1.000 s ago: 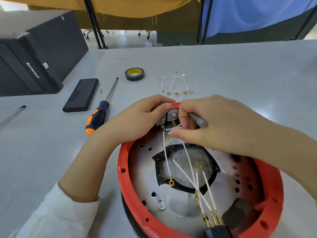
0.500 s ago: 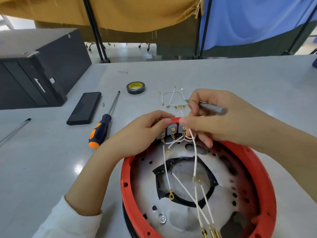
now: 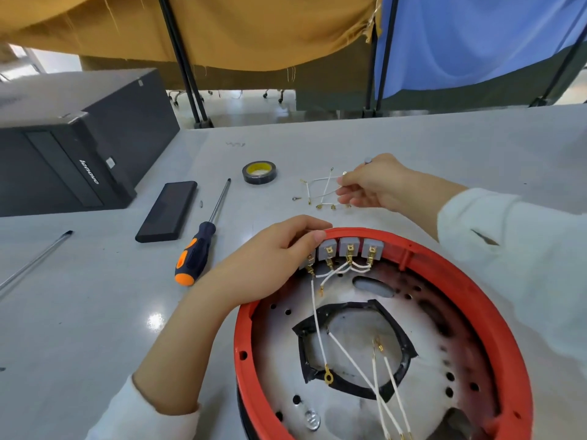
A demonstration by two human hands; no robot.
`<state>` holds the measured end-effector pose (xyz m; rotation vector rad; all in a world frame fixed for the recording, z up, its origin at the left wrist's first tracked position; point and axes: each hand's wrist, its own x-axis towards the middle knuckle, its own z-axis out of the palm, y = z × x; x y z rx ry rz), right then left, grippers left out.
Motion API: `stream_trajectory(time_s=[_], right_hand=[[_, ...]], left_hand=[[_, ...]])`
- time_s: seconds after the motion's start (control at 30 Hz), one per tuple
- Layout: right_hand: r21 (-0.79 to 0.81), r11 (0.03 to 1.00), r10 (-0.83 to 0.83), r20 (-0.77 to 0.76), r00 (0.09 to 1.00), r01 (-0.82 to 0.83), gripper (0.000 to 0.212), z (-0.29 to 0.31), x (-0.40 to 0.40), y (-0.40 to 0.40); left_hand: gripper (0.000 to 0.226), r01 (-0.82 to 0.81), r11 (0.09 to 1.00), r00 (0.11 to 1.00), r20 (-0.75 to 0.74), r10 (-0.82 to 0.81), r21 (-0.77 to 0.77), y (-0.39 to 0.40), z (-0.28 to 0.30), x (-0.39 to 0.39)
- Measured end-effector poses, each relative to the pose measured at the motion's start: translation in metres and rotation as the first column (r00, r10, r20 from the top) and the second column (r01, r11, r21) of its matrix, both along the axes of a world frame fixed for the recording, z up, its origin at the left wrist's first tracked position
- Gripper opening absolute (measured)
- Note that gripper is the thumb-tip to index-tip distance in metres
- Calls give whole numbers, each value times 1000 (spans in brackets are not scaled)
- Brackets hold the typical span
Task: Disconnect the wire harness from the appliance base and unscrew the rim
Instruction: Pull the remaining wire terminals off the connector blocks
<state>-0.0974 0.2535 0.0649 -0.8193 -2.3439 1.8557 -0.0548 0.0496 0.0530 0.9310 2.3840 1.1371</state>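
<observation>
The round appliance base with its red rim [image 3: 476,300] lies open side up at the table's near edge. A row of grey terminal blocks [image 3: 349,247] sits at its far side, with white wires [image 3: 317,322] running across the metal plate inside. My left hand [image 3: 273,265] grips the rim beside the leftmost block. Beyond the base, my right hand [image 3: 371,185] pinches a freed white wire at the pile of loose wires [image 3: 317,190]. A thin grey tool [image 3: 367,160] is tucked in the same hand.
An orange-and-black screwdriver [image 3: 197,255] lies left of the base. Past it are a flat black box [image 3: 166,211], a tiny screw [image 3: 202,203] and a roll of black tape [image 3: 259,172]. A black computer case [image 3: 79,144] stands far left, a metal rod [image 3: 31,262] below it.
My right hand pulled a white wire off the terminal blocks and carried it away to the loose wire pile beyond the base. My left hand stayed on the rim.
</observation>
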Motion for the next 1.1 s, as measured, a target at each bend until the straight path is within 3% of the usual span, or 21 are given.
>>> stream_trajectory(time_s=[0.33,0.53,0.67,0.8,1.1], right_hand=[[105,989,102,63,993,-108,33,-10,1,-8],[215,956,235,-151,960,-201,28,15,34,-19],[198,946,309,-296,904,-259,41,24,69,-28],[106,950,313,-351,882,-295,49,20,94,-32],[120,940,339,-421,841,-319,55,11,95,-33]], left_hand=[[21,4,1000,1000,-5,-4,-1,0,1,1],[21,2,1000,999,-46,-4,-30,0,1,1],[23,-9,997,997,-78,3,-80,-2,2,0],[21,-57,989,992,-123,41,-137,-6,5,0],[35,-77,989,943,-333,31,-125,2,4,8]])
